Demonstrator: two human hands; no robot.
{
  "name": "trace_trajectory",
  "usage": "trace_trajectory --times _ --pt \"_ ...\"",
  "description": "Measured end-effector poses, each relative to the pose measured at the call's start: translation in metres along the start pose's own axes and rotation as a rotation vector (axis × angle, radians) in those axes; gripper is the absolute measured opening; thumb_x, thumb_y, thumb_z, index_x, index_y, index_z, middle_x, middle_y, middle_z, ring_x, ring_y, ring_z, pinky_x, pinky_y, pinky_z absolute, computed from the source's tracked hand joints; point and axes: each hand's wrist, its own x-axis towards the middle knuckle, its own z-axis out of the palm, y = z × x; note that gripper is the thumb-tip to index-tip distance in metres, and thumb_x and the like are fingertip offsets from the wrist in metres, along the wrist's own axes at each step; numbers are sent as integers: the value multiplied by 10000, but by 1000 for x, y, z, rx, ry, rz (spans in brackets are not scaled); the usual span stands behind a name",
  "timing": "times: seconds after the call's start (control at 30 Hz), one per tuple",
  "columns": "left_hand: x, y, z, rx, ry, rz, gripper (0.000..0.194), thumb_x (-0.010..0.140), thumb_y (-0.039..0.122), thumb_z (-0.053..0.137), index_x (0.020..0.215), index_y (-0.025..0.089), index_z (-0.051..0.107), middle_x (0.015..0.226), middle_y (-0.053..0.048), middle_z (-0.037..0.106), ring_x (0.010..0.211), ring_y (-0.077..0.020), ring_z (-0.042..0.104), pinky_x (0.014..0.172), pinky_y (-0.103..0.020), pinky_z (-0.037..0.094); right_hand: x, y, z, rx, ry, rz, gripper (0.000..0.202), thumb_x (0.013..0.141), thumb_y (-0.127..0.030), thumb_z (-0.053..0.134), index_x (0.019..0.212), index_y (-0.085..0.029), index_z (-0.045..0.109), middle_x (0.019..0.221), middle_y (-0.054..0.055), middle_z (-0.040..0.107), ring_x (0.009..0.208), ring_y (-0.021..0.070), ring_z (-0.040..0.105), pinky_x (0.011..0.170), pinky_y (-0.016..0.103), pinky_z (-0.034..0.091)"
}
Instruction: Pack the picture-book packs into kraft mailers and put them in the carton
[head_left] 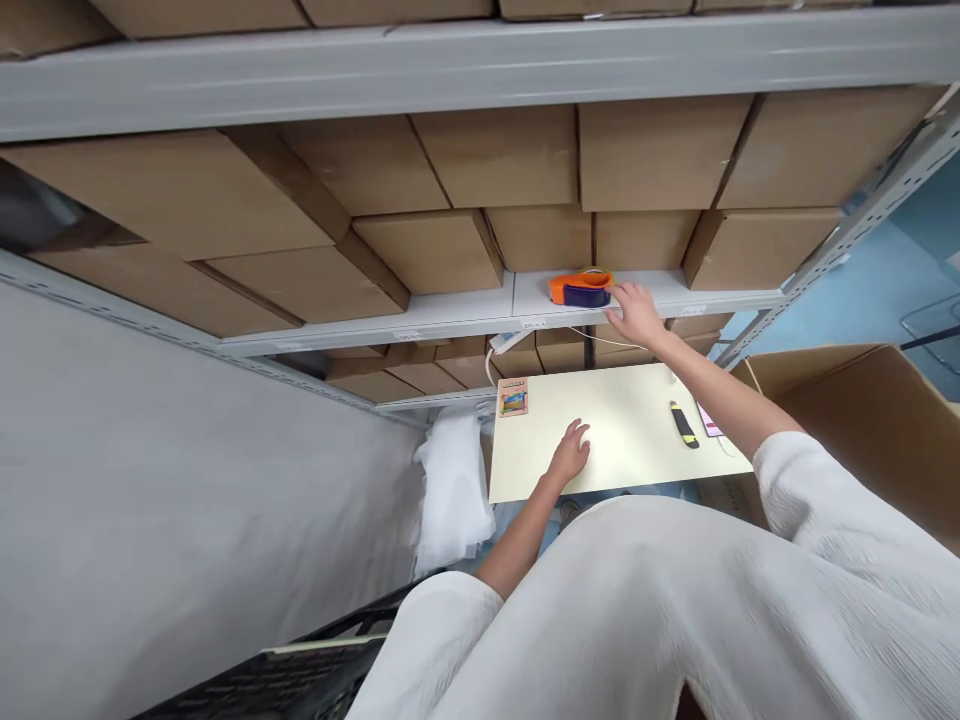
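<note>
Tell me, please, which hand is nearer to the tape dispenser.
Right: the right hand is at the right end of the tape dispenser; the left hand is farther off, over the table.

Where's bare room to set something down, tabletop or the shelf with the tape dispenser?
Tabletop: widest patch between the left hand and the cutter; smaller one between that hand and the picture card. Shelf: strip from the tape dispenser left to the nearest carton. Crowded: tabletop's right end, with cutter and a phone-like item partly behind the right forearm.
</note>
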Motion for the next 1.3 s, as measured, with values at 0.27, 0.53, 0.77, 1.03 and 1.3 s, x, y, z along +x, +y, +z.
trace_trajectory --times 0.27,0.53,0.77,1.03,1.3 --pt "-16 -21 -18 -41 60 -43 511 1044 201 538 1544 224 644 1769 -145 474 1540 -268 600 1332 -466 454 57 -15 15 -91 -42 -14 484 1067 -418 563 1455 -161 694 1321 235 718 1239 443 534 1073 623 386" --pt "-20 -31 -13 -33 44 -37 499 1042 173 529 1524 189 655 1753 -159 491 1630 -265 497 1359 -454 416 57 -17 15 -97 -56 1 406 1024 -331 576 1365 -161 714 1267 232 761 1225 440 485 1049 604 347" --pt "-9 -32 -1 -42 11 6 499 1031 220 586 1524 239 662 1726 -134 534 1545 -265 594 1344 -475 443 13 -25 0 -95 13 -87 380 1032 -311 564 1348 -128 668 1287 243 729 1244 430 505 1013 526 349" --pt "-1 -14 20 30 -99 46 517 1027 200 562 1534 225 656 1737 -148 526 1583 -277 559 1352 -488 434 -114 -15 13 -38 -17 118 383 1042 -331 585 1371 -148 656 1316 230 713 1235 422 551 980 487 407" --pt "-8 -9 40 95 -214 13 531 1014 173 549 1534 224 648 1740 -134 521 1554 -275 585 1337 -489 460 -227 10 92 32 -268 513 334 994 -294 627 1287 -149 695 1192 194 767 1138 380 649 959 454 493"
